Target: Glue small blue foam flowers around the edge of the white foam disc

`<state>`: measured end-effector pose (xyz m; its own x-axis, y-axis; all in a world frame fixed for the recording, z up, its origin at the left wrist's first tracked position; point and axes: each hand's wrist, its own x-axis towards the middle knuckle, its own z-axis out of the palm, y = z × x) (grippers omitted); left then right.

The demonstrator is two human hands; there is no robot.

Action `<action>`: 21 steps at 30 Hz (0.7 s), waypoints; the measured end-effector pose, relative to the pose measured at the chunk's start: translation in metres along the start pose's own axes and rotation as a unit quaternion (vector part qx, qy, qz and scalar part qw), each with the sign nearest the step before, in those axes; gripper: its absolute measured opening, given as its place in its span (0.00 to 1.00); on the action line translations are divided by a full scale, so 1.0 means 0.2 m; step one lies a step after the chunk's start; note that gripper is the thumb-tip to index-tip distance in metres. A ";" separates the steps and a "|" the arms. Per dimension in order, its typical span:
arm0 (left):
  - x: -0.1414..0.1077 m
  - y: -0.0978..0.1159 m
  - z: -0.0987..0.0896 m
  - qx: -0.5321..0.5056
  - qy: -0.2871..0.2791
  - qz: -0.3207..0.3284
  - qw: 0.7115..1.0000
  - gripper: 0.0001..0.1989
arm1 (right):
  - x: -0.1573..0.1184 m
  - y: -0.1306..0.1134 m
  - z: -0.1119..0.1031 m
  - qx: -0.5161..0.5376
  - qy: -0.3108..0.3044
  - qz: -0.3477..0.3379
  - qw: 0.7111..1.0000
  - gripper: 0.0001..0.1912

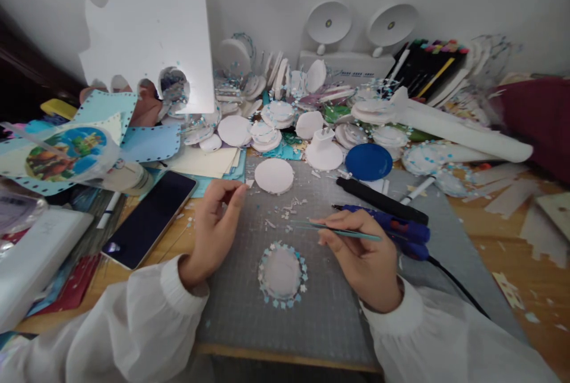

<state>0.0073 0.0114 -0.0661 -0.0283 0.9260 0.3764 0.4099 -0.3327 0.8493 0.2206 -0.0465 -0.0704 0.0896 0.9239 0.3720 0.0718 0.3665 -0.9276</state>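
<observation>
My right hand (363, 252) grips a pair of teal tweezers (351, 233), their tips pointing left over the mat. On the left, my left hand (216, 225) is closed, thumb against curled fingers; whether anything tiny is between them cannot be made out. Between and below both hands lies a white paper disc (282, 272) ringed with small blue and white flower-like pieces. A plain white disc (274, 176) lies farther back, beyond some loose white paper scraps (291, 208). Just right of my right hand rests a blue glue gun (407, 230), its cord running toward the lower right.
Under everything is a grey cutting mat (240, 317). A phone (150, 220) lies left, beside a lidded cup (73, 154). Stacked white discs (278, 114) crowd the back before a two-headed lamp (329, 22). A blue disc (369, 161) and black stick (383, 200) lie right.
</observation>
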 end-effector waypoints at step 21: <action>-0.05 0.12 -0.02 -0.105 -0.415 0.230 0.874 0.15 | 0.02 0.04 0.01 -0.158 -0.026 -0.078 0.984 0.08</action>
<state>0.0142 -0.0062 -0.0469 0.8023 0.4676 0.3710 0.0254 -0.6478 0.7614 0.2195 -0.0400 -0.0758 0.0018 0.8661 0.4998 0.3868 0.4603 -0.7991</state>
